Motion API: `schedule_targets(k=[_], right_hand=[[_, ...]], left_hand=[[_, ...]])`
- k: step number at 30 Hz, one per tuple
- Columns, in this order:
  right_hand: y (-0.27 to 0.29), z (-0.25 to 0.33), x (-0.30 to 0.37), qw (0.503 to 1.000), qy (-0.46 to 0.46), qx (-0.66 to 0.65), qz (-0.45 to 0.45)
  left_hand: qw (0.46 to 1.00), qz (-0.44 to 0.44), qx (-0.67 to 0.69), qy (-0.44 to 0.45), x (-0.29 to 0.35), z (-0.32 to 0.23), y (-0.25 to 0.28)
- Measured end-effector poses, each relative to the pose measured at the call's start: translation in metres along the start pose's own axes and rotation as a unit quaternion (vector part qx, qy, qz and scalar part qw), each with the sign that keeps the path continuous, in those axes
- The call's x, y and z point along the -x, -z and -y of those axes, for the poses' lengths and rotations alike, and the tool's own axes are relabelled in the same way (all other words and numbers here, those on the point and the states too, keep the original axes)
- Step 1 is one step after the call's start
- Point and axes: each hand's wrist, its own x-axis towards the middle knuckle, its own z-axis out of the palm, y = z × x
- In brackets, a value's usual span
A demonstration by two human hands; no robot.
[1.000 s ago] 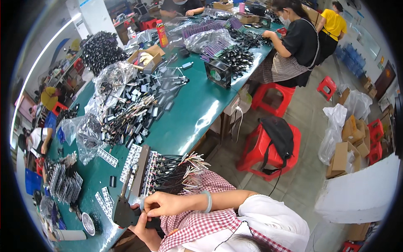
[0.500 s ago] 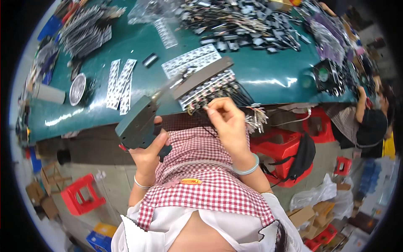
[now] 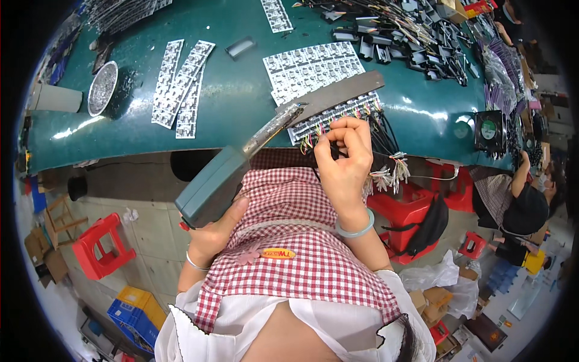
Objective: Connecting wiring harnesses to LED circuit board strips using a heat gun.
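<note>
My left hand (image 3: 218,232) is wrapped around a dark green soldering gun (image 3: 214,186). Its worn metal barrel points up and right, and the tip is over the left end of a long grey-brown bar (image 3: 338,95). That bar lies across a white circuit board panel (image 3: 297,134) at the table's front edge. Thin coloured wires run along the panel, joined to black cables (image 3: 386,134) whose pale stripped ends hang over the edge. My right hand (image 3: 348,161) is pinched closed beside these wires, on a thin wire end partly hidden by the fingers.
More white board panels (image 3: 313,63) lie behind the bar, with loose strips (image 3: 181,90) to the left. A round cup (image 3: 104,89) of grey bits stands farther left. Black cabled parts (image 3: 410,42) pile up at the far right, and a small fan (image 3: 490,131) sits near the right edge.
The soldering gun has turned, showing its full barrel, with its tip against the bar's left end in view. The bench has shifted up in the picture. My right hand stays pinched by the wires.
</note>
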Motion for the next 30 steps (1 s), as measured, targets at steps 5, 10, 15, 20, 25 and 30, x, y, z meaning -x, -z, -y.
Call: schedule_targets(k=[5, 10, 15, 20, 25, 30], right_hand=[[-0.007, -0.002, -0.004, 1.000, 0.003, 0.012, -0.011], [-0.012, -0.006, -0.004, 0.999, 0.029, 0.038, -0.002], [-0.015, -0.008, -0.004, 0.998, 0.052, 0.043, 0.003], [-0.015, -0.007, -0.003, 0.997, 0.059, 0.048, 0.005], [-0.016, -0.008, -0.003, 0.996, 0.065, 0.056, 0.005], [-0.018, -0.009, -0.003, 0.995, 0.081, 0.061, -0.002]], left_hand=[[0.994, 0.029, -0.099, -0.044, -0.003, 0.016, 0.014], [0.982, 0.059, -0.171, -0.054, -0.006, 0.024, 0.023], [0.966, 0.078, -0.215, -0.119, -0.007, 0.021, 0.024], [0.971, 0.089, -0.208, -0.074, -0.003, 0.023, 0.024], [0.961, 0.110, -0.235, -0.094, -0.010, 0.016, 0.021], [0.959, 0.101, -0.234, -0.124, -0.012, 0.017, 0.020]])
